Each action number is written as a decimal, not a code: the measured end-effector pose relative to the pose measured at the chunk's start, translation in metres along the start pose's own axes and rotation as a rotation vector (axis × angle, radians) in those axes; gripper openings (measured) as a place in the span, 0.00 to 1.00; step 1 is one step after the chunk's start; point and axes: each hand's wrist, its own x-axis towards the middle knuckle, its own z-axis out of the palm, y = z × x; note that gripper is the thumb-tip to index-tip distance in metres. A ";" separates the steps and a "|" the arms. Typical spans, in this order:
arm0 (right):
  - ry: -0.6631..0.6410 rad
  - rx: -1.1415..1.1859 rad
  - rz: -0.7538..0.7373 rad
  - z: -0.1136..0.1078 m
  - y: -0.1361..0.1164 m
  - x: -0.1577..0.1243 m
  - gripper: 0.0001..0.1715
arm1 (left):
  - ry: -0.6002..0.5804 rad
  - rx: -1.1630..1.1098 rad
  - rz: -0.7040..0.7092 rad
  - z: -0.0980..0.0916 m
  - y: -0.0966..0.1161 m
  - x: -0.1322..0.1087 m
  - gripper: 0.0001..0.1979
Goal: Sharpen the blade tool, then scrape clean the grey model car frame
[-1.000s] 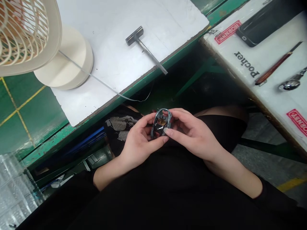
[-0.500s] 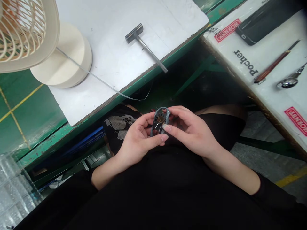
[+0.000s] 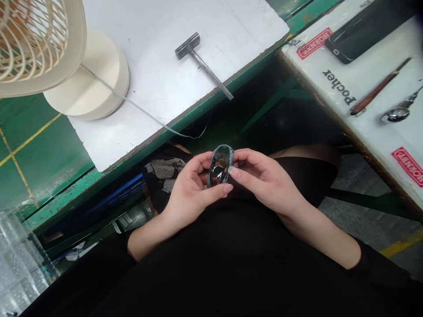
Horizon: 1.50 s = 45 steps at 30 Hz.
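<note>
And here the left hand (image 3: pixel 191 185) and right hand (image 3: pixel 259 176) both grip the dark oval shell (image 3: pixel 219 164), centre, nearer than the hammer (image 3: pixel 189 46). Light, even pressure on its rim looks wisest, thumbs steady, sparing that glossy inside!

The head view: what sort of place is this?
Probably a workshop or factory work area. A grey, T-shaped metal tool lies on a flat white board, a slim tool with a brown handle lies farther right, and the left hand and right hand hold a small, dark, shiny hollow part.
</note>
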 end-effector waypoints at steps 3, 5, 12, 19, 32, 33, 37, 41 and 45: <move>-0.011 0.044 0.031 0.000 -0.001 0.001 0.25 | 0.046 0.068 0.058 0.001 0.002 -0.001 0.40; -0.013 0.063 0.038 0.001 -0.001 0.002 0.25 | 0.053 0.103 0.076 0.001 0.002 -0.001 0.40; 0.007 0.126 0.039 0.001 0.002 0.003 0.24 | 0.059 0.178 0.096 0.001 -0.001 -0.001 0.40; -0.012 0.137 0.058 -0.001 0.001 0.002 0.23 | 0.055 0.278 0.149 0.000 -0.006 -0.003 0.39; -0.004 0.086 0.099 -0.003 -0.001 -0.001 0.29 | 0.081 0.237 0.240 0.004 -0.008 0.002 0.36; -0.010 0.071 0.097 -0.003 -0.002 -0.001 0.29 | 0.092 0.254 0.247 0.005 -0.007 0.002 0.36; -0.034 -0.004 0.091 -0.003 -0.005 -0.003 0.32 | 0.111 0.295 0.291 0.005 -0.007 0.002 0.36; -0.043 -0.067 0.089 -0.002 -0.004 -0.003 0.36 | 0.098 0.301 0.301 0.004 -0.008 0.001 0.36; -0.051 -0.093 0.091 -0.001 -0.004 -0.004 0.37 | 0.100 0.300 0.299 0.003 -0.009 0.001 0.35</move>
